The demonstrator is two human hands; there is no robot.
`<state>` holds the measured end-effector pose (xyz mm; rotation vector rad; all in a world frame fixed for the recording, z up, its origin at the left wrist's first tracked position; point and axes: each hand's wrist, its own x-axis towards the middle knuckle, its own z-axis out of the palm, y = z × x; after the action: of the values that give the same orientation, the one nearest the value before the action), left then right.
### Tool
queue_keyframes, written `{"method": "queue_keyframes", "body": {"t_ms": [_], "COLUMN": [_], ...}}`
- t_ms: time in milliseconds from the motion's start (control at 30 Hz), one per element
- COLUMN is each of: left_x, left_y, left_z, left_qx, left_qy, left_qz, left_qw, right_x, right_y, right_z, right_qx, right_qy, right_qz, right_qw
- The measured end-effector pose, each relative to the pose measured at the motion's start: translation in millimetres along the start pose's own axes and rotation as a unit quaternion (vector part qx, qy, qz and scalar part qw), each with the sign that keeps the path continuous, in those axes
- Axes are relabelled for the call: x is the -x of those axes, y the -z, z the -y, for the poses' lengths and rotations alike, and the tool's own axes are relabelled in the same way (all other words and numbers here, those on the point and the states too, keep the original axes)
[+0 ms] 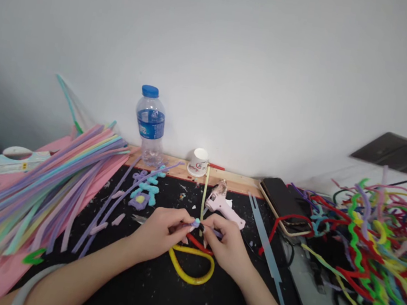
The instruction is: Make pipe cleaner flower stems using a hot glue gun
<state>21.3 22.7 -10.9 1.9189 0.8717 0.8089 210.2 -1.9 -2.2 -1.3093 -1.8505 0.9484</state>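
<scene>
Between my hands, at the centre of the view, is a small piece of purple and light blue fuzzy stem (196, 222). My left hand (164, 230) pinches it from the left, thumb and finger pressed together. On its other side my right hand (225, 241) is also closed on it at the fingertips. Just below the hands lies a yellow loop (189, 278) with red-handled tool parts (196, 243) behind it. A pale pink glue gun (224, 208) rests beyond my right hand. Blue and purple fuzzy shapes (149, 188) lie beyond my left hand.
Pastel fuzzy stems (44, 180) are heaped at left. A water bottle (151, 125) and paper cup (198, 163) stand by the wall. At right are pale blue glue sticks (265, 237), a phone (285, 202) and a tangle of bright stems (375, 247).
</scene>
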Motion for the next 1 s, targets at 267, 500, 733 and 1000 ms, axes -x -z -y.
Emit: {"method": "queue_keyframes", "body": {"t_ms": [267, 500, 733, 1000], "left_x": [1.7, 1.8, 0.6, -0.7], "left_y": [-0.1, -0.6, -1.5, -2.9], "left_z": [-1.7, -1.1, -2.8, -1.7], "left_qx": [-0.024, -0.049, -0.031, -0.004], "left_qy": [-0.012, -0.020, 0.002, -0.004], "left_qz": [0.006, 0.002, -0.037, -0.044], "left_qw": [1.000, 0.999, 0.999, 0.999], "right_x": [0.9, 0.1, 2.8, 1.9], "right_y": [-0.7, -1.2, -3.2, -2.6], "right_z": [4.0, 2.9, 2.0, 2.4], "right_qx": [0.009, 0.038, 0.060, 0.078], "right_qy": [0.015, 0.036, 0.053, 0.073], "right_qz": [-0.002, -0.006, -0.031, -0.049], "right_qw": [1.000, 0.999, 0.996, 0.993]}}
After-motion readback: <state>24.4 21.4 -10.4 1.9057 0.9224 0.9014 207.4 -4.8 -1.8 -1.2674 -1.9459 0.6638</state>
